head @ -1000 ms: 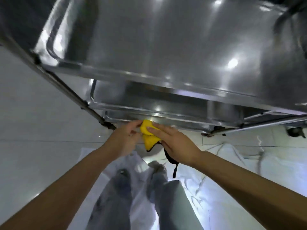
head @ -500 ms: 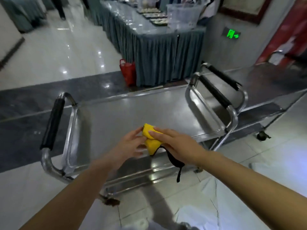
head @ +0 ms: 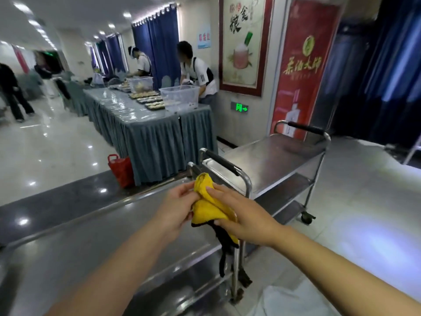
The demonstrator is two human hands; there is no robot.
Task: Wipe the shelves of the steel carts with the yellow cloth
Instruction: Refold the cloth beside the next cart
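Both hands hold the yellow cloth (head: 208,202) bunched up in the air above the near steel cart's top shelf (head: 95,242). My left hand (head: 176,209) pinches its left side and my right hand (head: 243,218) grips its right side, with a black strap dangling below. A second steel cart (head: 271,163) with black-padded handles stands just behind to the right, its lower shelves partly visible.
A long table with a grey-blue skirt (head: 145,133) carries trays and clear plastic bins. Two people work behind it. A red bag (head: 120,168) sits on the floor by the table. Posters and dark blue curtains line the wall. White sheeting lies on the floor at right.
The view has swung up from the cart's underside and floor to the room ahead. Both hands stay on the cloth, which is now opened out a little more.
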